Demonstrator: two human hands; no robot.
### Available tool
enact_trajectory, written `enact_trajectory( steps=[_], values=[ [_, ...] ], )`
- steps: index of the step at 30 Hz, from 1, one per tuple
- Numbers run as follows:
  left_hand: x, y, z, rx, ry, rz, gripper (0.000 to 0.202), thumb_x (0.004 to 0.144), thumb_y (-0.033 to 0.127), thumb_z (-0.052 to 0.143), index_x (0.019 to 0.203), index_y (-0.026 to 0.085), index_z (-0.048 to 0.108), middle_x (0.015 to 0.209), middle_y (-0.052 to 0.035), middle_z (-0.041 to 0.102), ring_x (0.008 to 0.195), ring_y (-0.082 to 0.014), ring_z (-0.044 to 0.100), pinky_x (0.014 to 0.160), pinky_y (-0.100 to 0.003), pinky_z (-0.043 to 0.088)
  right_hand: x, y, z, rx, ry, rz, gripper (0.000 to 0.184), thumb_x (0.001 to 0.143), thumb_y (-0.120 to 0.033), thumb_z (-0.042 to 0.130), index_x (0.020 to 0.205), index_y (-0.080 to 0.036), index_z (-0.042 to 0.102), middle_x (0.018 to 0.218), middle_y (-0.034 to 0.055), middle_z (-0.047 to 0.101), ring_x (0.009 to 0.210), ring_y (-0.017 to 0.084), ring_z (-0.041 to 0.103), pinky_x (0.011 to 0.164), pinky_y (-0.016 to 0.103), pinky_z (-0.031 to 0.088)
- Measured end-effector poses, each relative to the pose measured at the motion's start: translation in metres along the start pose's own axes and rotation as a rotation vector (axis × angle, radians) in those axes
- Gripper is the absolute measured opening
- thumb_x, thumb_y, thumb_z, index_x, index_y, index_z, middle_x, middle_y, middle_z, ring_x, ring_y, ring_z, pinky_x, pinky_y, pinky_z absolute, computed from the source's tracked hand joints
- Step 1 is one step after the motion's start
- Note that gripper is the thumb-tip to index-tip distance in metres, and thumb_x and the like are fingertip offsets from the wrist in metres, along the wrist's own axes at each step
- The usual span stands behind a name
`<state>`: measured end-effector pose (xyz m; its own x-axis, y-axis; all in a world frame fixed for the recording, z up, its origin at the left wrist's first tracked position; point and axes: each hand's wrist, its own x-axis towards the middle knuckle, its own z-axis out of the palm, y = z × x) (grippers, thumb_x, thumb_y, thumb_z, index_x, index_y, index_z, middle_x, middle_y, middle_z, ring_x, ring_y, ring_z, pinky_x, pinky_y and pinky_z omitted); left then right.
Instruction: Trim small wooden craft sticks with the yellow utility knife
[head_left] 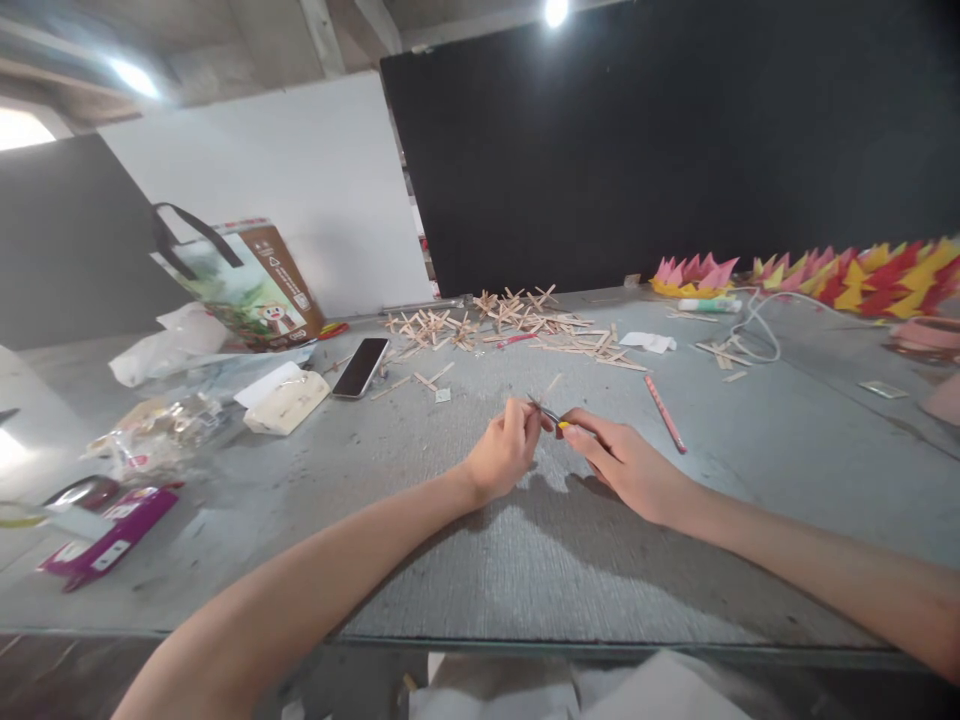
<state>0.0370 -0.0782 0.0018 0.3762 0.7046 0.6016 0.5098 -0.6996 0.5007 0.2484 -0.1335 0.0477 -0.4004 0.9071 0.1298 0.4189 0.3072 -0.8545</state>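
Observation:
Over the middle of the grey table, my right hand (626, 462) is closed round a pair of small scissors (552, 415) with dark metal blades and a bit of yellow at the handle. The blades point left, up to the fingertips of my left hand (508, 448). My left fingers are pinched together, and whatever sits between them is too small to make out. Just beyond the blades lies a thin wooden stick (554, 382). Farther back spreads a loose heap of wooden sticks (525, 318), many of them crossed over each other.
A phone (361, 368), a tissue pack (286, 400) and a printed bag (259, 285) stand to the left, with a purple box (112, 535) nearer. Rightward are a pink pencil (664, 413), a glue stick (709, 305), a white cable (757, 325) and folded paper pieces (862, 280).

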Motion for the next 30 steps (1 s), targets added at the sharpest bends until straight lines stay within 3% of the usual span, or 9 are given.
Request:
enact_trajectory(
  steps=[3,10,20,30],
  values=[
    [0.0006,0.0015,-0.0001,0.002,-0.005,0.001,0.007,0.107,0.025,0.047,0.102,0.022,0.05,0.093,-0.0081,0.073,0.09,-0.0185,0.077,0.08,-0.029,0.058,0.001,-0.0013,-0.0007,-0.024,0.007,-0.002,0.046,0.109,-0.065,0.037,0.106,-0.025,0.06,0.059,-0.0086,0.034,0.051,0.012,0.03,0.051,0.027,0.026],
    [0.0076,0.0031,0.0006,-0.119,0.091,-0.127,0.013,0.11,0.034,0.041,0.102,0.024,0.043,0.083,-0.0016,0.074,0.065,-0.0127,0.069,0.064,-0.023,0.05,0.0016,0.0014,0.0007,-0.04,0.036,-0.009,0.047,0.109,-0.065,0.037,0.103,-0.024,0.061,0.061,-0.0077,0.037,0.052,0.013,0.033,0.053,0.028,0.026],
    [0.0036,0.0051,-0.002,-0.018,-0.007,-0.107,0.007,0.107,0.026,0.049,0.101,0.023,0.048,0.097,-0.0075,0.075,0.088,-0.0171,0.076,0.08,-0.028,0.056,0.0031,-0.0042,-0.0017,0.021,0.011,-0.006,0.047,0.109,-0.064,0.037,0.104,-0.023,0.061,0.06,-0.0084,0.032,0.049,0.013,0.03,0.052,0.028,0.026],
    [0.0092,0.0036,-0.0004,-0.127,0.097,-0.148,0.013,0.109,0.036,0.041,0.105,0.024,0.041,0.086,-0.0022,0.075,0.065,-0.0133,0.068,0.065,-0.026,0.049,0.001,-0.0019,-0.0003,0.004,0.014,0.004,0.047,0.109,-0.064,0.037,0.103,-0.023,0.06,0.06,-0.0085,0.033,0.05,0.012,0.029,0.052,0.028,0.026]
  ],
)
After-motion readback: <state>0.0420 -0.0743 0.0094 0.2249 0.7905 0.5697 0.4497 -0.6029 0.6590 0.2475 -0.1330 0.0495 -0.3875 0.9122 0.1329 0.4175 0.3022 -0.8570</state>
